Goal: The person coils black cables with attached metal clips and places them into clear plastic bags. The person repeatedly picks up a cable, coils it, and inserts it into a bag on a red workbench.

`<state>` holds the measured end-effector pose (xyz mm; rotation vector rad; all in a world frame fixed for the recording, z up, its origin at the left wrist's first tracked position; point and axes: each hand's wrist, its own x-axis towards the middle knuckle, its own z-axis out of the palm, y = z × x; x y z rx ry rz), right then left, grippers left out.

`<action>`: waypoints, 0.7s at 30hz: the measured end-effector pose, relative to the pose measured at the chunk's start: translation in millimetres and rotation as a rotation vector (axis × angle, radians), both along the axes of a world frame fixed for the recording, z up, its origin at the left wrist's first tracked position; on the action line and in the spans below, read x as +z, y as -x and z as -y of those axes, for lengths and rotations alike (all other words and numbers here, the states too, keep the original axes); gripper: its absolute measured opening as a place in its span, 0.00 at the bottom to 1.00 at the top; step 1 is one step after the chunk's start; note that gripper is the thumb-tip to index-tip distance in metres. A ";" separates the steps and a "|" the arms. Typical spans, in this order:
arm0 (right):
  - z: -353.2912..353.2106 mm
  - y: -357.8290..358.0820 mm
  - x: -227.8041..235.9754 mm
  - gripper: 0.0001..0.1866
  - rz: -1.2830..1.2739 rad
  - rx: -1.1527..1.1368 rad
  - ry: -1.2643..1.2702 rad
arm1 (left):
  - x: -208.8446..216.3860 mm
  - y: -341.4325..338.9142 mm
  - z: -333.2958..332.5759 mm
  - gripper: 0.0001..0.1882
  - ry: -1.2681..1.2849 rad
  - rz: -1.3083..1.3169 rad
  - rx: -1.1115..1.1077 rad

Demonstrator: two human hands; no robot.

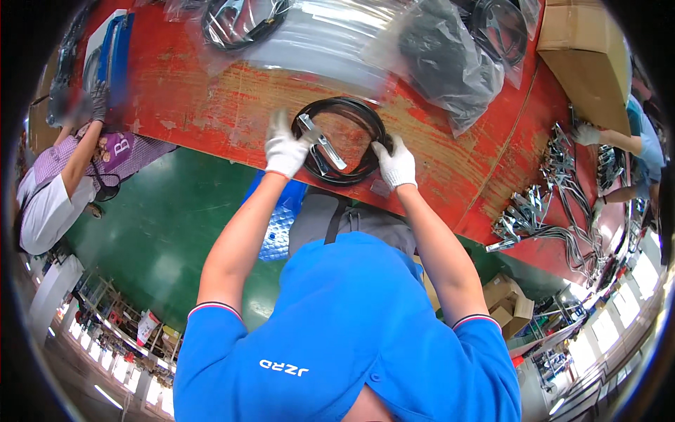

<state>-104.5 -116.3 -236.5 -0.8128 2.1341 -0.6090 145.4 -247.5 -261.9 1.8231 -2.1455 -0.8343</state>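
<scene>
A coil of black cable [342, 178] lies on the red worktable in front of me. Within its ring rests a silver metal clamp [327, 150], like a welding earth clamp. My right hand [396, 162], in a white glove, grips the coil's right side between thumb and fingers. At the left side of the coil is my left hand [284, 148], also gloved in white. Its fingers stretch upward, apart from the thumb and blurred by motion, while the thumb reaches toward the clamp. I cannot tell whether that thumb touches it.
Clear plastic bags [323, 42] lie at the table's far side, beside a bagged coil [242, 24] and a bag of dark material [450, 63]. A cardboard box [583, 49] and several clamps with cables [524, 211] are to the right. Co-workers stand at both sides.
</scene>
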 end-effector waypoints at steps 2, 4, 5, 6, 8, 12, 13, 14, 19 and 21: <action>-11.1 0.6 -11.1 0.22 0.095 -0.066 0.037 | -12.6 23.7 -13.3 0.61 0.041 -0.063 -0.136; -14.2 1.1 -10.5 0.21 0.135 -0.092 0.030 | -8.5 45.7 -14.0 0.57 0.081 -0.028 -0.180; -15.1 1.5 -10.3 0.21 0.129 -0.076 0.004 | -9.4 49.7 -13.0 0.56 0.099 -0.014 -0.181; -16.5 3.0 -6.8 0.21 0.121 -0.064 -0.022 | -7.1 50.9 -11.4 0.56 0.079 -0.023 -0.191; -19.0 -8.0 -1.8 0.22 -0.121 -0.046 0.033 | -1.3 50.6 -8.5 0.56 0.040 -0.041 -0.209; -12.9 -8.1 -2.2 0.22 -0.198 0.076 -0.021 | -7.3 52.6 -17.7 0.56 0.064 0.042 -0.208; -11.5 -5.9 -5.1 0.21 -0.183 0.103 -0.047 | -10.4 51.8 -17.0 0.57 0.059 0.059 -0.240; -10.8 -5.2 -7.7 0.21 -0.178 0.117 -0.098 | -13.3 50.6 -16.2 0.57 0.055 0.078 -0.271; -12.0 -2.8 -19.2 0.19 -0.247 0.137 0.017 | -7.9 55.8 -14.2 0.57 0.029 0.126 -0.328; -6.7 -8.3 -12.8 0.24 -0.240 0.214 -0.149 | -3.5 58.1 -12.6 0.53 0.039 0.143 -0.315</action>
